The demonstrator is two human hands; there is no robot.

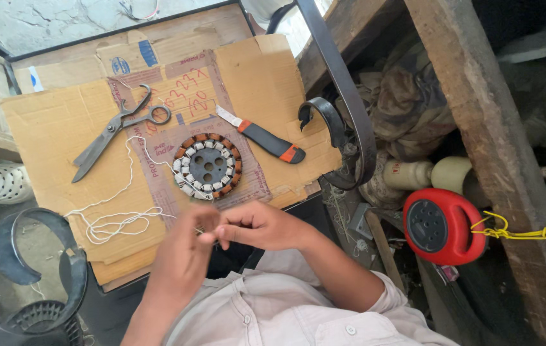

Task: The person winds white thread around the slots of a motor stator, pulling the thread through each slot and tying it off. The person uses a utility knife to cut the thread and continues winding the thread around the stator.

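- White string [114, 221] pinched between left hand [186, 253] and right hand [257, 225], both closed on it
- Loose loops trailing over cardboard [55, 138] (scissors [116, 128] nearby)

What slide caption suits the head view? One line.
Both hands pinch white string beside a wound stator, scissors and knife on cardboard.

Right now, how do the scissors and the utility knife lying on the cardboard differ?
The scissors are bare dark metal, while the utility knife has a black handle with orange ends. The scissors lie left of the round wound stator, the utility knife to its right. The scissors look longer. Both rest flat on the cardboard, untouched by either hand.
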